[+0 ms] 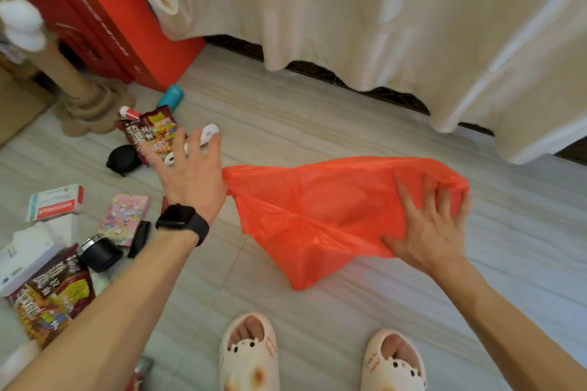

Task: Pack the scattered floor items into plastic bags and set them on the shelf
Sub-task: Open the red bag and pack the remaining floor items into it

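The pale floor (317,124) carries everything. The task's things lie scattered on its left part, and the orange plastic bag (317,209) hangs low over its middle, stretched sideways and nearly flat.

The right hand (425,228) grips the bag's right end, its fingers curled into the bunched film. We see the first risk here: the mouth is not held wide, so a thing pushed toward it may meet closed film and drop back to the floor. The bag's left tip reaches the left hand (190,178), but we cannot tell whether this hand holds it.

The big snack packet (54,301) and the white boxes (55,201) lie at the lower left. In our judgement a hard box corner could tear the thin film if it is loaded carelessly.

The left hand is open with fingers spread and grasps no item. It hovers over a smaller snack packet (155,133) and a white device (208,133) just beside it. Over two things at once, it may catch both badly or knock the device away. The packet looks glossy, so a loose grasp may let it slip.

The small teal bottle (170,97), farthest from us, is round and may roll when touched.
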{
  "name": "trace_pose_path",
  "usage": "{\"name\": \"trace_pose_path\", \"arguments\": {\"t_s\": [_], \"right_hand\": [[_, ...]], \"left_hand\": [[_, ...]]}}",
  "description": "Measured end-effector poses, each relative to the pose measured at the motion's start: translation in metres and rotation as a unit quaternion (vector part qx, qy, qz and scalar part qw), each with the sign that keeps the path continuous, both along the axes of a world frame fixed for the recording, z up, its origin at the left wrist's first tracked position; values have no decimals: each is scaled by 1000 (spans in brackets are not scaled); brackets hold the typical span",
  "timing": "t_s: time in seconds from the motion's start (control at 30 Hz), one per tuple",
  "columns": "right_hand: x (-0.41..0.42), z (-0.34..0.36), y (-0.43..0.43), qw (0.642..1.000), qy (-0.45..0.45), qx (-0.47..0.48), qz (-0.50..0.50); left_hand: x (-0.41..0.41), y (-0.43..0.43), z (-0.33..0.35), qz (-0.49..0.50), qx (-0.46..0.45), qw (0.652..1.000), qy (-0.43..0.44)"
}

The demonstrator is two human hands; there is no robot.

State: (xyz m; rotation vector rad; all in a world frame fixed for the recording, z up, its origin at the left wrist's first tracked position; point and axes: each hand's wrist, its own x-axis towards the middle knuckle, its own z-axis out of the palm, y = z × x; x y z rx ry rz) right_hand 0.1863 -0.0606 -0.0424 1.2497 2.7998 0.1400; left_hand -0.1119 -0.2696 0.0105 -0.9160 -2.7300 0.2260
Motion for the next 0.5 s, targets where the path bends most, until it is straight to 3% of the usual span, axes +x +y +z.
{"name": "trace_pose_path", "arguments": {"t_s": [0.07,0.13,0.2,0.27,0.33,0.4,0.43,0.5], "right_hand": [[3,-13,-16,994,-13,-70,-81],[10,-37,-37,978,-62,-173,-100],[18,-59,-60,964,-110,-230,-73],[19,-69,-74,969,-117,-216,-42],[16,-70,-77,981,-94,-170,-19],[14,-66,-73,992,-38,-108,48],[13,-63,-70,993,-3,-82,85],[9,-59,-60,986,24,-75,148]], "left_hand": [[2,-3,5,21,67,997,-12],[19,-7,-4,-22,-21,997,-68],[47,-12,-25,-86,-121,973,-177],[71,-12,-37,-140,-103,957,-230],[97,-7,-35,-231,-16,955,-184],[125,3,-31,-379,74,915,-115],[140,7,-33,-459,68,881,-95],[158,18,-45,-574,-28,814,-83]]}}
